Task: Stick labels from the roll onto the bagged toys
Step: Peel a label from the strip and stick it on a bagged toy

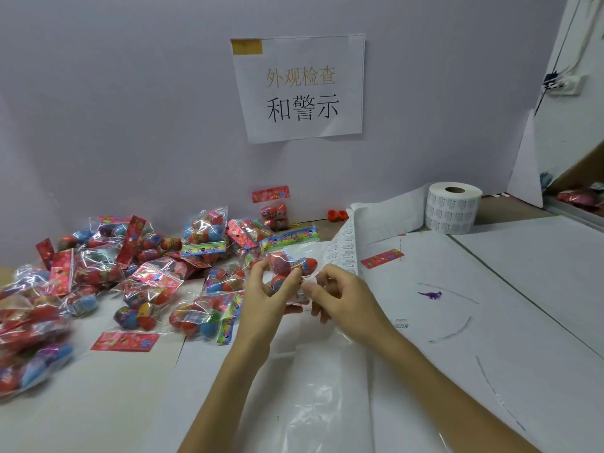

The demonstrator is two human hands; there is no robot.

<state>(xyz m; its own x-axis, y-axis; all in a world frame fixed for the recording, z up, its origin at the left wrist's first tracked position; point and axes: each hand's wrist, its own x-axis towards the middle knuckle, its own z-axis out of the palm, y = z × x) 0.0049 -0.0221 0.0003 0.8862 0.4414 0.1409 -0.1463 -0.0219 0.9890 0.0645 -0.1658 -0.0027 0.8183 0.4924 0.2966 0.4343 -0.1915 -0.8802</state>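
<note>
Left hand [261,295] is gripping a bagged toy [284,261] while the right hand [346,299] is pinching its right edge, nearer the label strip [343,246] running far-right to the roll [452,207].

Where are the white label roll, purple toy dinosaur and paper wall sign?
white label roll [452,212]: head view, side wall.
purple toy dinosaur [430,294]: head view, body.
paper wall sign [300,89]: head view, centre.
</note>
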